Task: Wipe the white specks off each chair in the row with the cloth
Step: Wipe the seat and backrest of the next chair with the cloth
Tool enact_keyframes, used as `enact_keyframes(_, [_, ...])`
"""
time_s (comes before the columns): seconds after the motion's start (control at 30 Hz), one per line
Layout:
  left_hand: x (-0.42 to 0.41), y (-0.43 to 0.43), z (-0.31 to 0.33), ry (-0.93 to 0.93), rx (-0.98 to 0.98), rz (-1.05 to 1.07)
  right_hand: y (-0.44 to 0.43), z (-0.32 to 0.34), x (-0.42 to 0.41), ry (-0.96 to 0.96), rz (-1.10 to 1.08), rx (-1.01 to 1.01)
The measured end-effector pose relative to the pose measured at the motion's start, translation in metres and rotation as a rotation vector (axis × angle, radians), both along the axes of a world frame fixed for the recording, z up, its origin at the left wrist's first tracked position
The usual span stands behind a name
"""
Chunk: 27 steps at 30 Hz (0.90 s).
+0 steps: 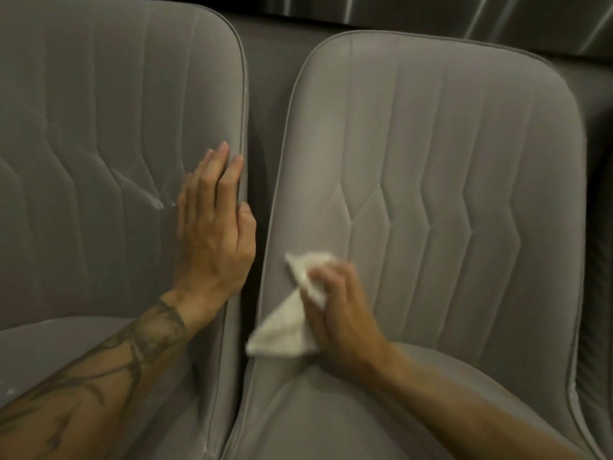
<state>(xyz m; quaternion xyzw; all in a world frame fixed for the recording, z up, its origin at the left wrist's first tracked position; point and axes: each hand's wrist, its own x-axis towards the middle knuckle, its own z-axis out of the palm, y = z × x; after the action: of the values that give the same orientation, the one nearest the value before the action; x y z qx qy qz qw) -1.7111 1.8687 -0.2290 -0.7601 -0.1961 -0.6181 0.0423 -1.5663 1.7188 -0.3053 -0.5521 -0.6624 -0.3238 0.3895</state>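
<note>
View from above of two grey padded chairs side by side. My right hand (335,310) is clenched on the white cloth (285,330), with the fingers curled round a bunched part of it, and it holds the cloth against the backrest of the right chair (447,161). The cloth lies low on that backrest, near its left edge and just above the crease where backrest meets seat. One crumpled corner sticks up past my fingertips. A larger flap spreads down and to the left, as far as the piping on the chair's left edge. Hand and cloth are both blurred.

My left hand (212,227) is released and grasps nothing. Its fingers are straight and close together, and the palm lies flat on the backrest of the left chair (99,127) at its right edge. The thumb rests along the piping there, beside the dark gap (262,134) between the two chairs. My tattooed forearm (116,366) crosses the left chair's seat.

White specks (156,200) and thin pale streaks sit on the left backrest just beside my left fingers, along the zigzag seams. A small white mark (571,384) shows low on the right chair's right edge. A strip of shiny metal (464,14) runs behind the tops of the chairs
</note>
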Motion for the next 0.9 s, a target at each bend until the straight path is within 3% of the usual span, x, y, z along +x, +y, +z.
enact_keyframes(0.07, [0.000, -0.001, 0.000, 0.004, -0.005, -0.007, -0.013, -0.021, -0.001, -0.061, 0.034, -0.094])
enact_keyframes(0.17, [0.000, 0.001, 0.001, 0.007, 0.001, 0.008, 0.002, 0.020, 0.005, -0.094, -0.002, -0.032])
enact_keyframes(0.33, [-0.001, 0.003, -0.001, 0.013, -0.009, -0.013, 0.033, 0.102, 0.000, 0.183, -0.143, 0.209])
enact_keyframes(0.43, [0.000, 0.002, -0.001, 0.016, 0.000, 0.014, 0.018, 0.061, -0.014, 0.134, -0.073, 0.094])
enact_keyframes(0.53, [0.000, 0.001, 0.000, 0.016, -0.002, 0.031, -0.020, -0.010, -0.027, -0.060, 0.090, -0.232])
enact_keyframes(0.6, [-0.001, 0.000, 0.000, 0.015, 0.002, 0.038, -0.033, -0.020, -0.026, -0.172, 0.123, -0.362])
enact_keyframes(0.67, [-0.001, -0.001, 0.000, 0.016, 0.005, 0.049, -0.025, 0.003, -0.022, -0.118, 0.062, -0.290])
enact_keyframes(0.77, [-0.001, -0.001, 0.000, 0.014, 0.005, 0.052, 0.000, 0.056, -0.023, 0.112, -0.088, -0.070])
enact_keyframes(0.9, [-0.001, -0.001, 0.000, 0.024, 0.014, 0.057, -0.011, 0.038, -0.039, 0.113, 0.003, -0.204])
